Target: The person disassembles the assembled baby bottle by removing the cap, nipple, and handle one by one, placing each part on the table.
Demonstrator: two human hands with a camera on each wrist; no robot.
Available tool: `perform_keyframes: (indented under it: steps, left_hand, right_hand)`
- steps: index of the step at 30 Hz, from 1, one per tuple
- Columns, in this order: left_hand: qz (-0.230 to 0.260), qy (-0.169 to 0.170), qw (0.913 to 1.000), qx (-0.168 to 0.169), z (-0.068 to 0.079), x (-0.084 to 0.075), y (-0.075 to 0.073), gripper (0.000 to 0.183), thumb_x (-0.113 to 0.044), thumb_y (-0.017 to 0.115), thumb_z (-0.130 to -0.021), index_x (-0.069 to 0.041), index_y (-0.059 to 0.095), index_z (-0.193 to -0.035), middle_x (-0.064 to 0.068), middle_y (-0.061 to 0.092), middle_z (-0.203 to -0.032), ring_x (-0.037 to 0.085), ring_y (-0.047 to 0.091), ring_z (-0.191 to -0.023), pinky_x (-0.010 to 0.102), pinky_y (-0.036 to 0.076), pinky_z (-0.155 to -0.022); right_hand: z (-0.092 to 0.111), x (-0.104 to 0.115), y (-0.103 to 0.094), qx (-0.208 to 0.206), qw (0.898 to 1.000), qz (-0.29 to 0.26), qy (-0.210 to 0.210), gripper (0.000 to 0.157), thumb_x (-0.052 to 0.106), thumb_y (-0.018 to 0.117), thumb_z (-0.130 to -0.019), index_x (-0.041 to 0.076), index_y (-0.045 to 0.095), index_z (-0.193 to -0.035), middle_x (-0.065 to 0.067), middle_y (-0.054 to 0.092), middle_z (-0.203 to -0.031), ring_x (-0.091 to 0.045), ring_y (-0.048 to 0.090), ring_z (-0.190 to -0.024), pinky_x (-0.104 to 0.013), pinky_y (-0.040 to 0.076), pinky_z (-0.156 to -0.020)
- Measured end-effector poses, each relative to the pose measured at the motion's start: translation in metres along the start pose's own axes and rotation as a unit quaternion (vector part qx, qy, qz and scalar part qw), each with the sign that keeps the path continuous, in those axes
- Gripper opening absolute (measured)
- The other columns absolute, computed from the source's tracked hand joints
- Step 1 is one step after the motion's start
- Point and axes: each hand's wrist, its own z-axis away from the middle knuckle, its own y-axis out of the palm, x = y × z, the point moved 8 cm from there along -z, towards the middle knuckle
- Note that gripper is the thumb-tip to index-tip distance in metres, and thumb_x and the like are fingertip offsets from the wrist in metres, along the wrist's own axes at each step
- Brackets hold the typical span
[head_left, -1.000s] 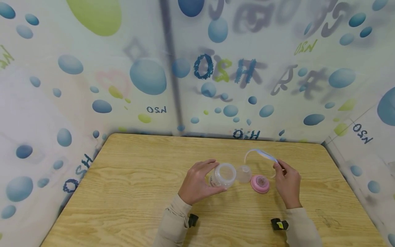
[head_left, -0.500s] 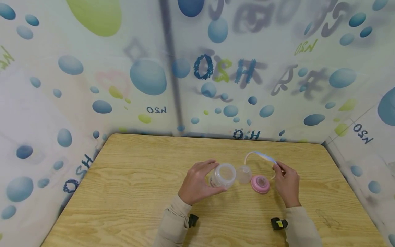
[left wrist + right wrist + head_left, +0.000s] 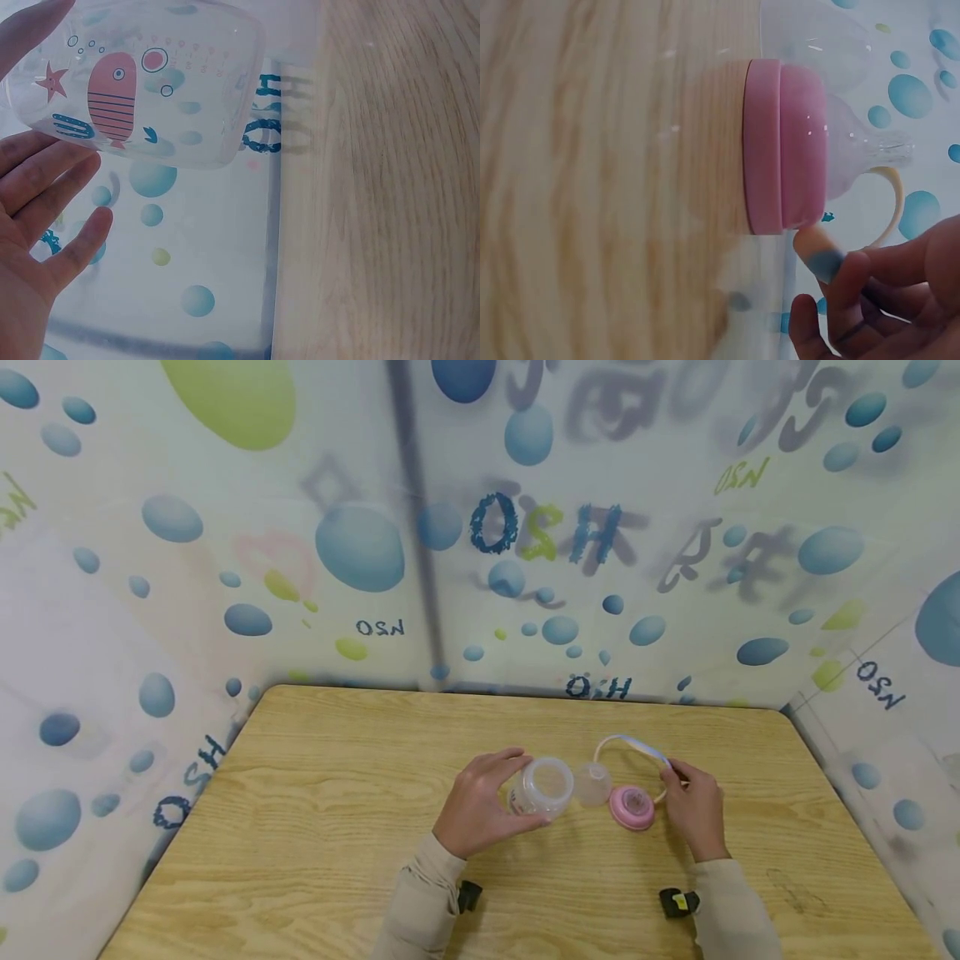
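Note:
My left hand (image 3: 480,802) grips a clear baby bottle (image 3: 546,787), tilted with its open mouth toward the head camera. Pink and blue sea-animal prints show on its side in the left wrist view. My right hand (image 3: 693,806) pinches a thin, bent, pale strip with a blue part (image 3: 637,745), which arches leftward. In the right wrist view, the strip's rounded peach-and-blue end (image 3: 819,253) sits right at the lower edge of a pink collar with a clear teat (image 3: 802,146). That collar stands teat up on the table, between the hands.
A clear dome cap (image 3: 592,783) stands between the bottle and the pink collar. The wooden table (image 3: 337,760) meets a patterned wall (image 3: 300,635) at its back edge. Black devices (image 3: 678,903) sit by both sleeves.
My right hand has moved slightly left and lowered the strip; its arch now lies lower, closer behind the pink collar. The left hand and bottle have not moved.

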Motion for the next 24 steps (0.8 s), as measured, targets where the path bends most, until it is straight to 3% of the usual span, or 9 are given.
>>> perform_keyframes:
  steps: [9, 16, 24]
  left_hand:
    - [0.001, -0.007, 1.0, 0.004, 0.0, 0.0, 0.001, 0.072, -0.043, 0.093, -0.063, -0.005, 0.07, -0.12, 0.012, 0.067, -0.126, 0.028, 0.064, -0.113, 0.049, 0.054, -0.092]
    - [0.004, -0.01, 0.9999, 0.004, 0.0, 0.0, 0.0, 0.072, -0.043, 0.093, -0.063, -0.006, 0.07, -0.12, 0.012, 0.067, -0.126, 0.028, 0.064, -0.113, 0.049, 0.054, -0.091]
    - [0.006, -0.009, 0.9999, 0.0, 0.001, 0.002, 0.002, 0.073, -0.041, 0.094, -0.062, -0.005, 0.07, -0.12, 0.014, 0.067, -0.125, 0.029, 0.064, -0.112, 0.049, 0.055, -0.09]
  right_hand:
    - [0.0, -0.007, 0.004, 0.038, 0.999, 0.014, 0.022, 0.038, 0.009, 0.051, -0.101, -0.012, 0.055, -0.133, -0.031, 0.065, -0.113, -0.039, 0.063, -0.098, -0.035, 0.05, -0.071]
    - [0.0, -0.01, 0.008, 0.071, 0.997, 0.016, 0.025, 0.041, 0.008, 0.049, -0.101, -0.014, 0.051, -0.135, -0.036, 0.061, -0.118, -0.047, 0.06, -0.105, -0.053, 0.051, -0.082]
    - [0.0, -0.013, 0.008, 0.076, 0.996, 0.028, 0.026, 0.043, 0.011, 0.049, -0.101, -0.015, 0.049, -0.136, -0.036, 0.06, -0.12, -0.05, 0.059, -0.109, -0.058, 0.049, -0.088]
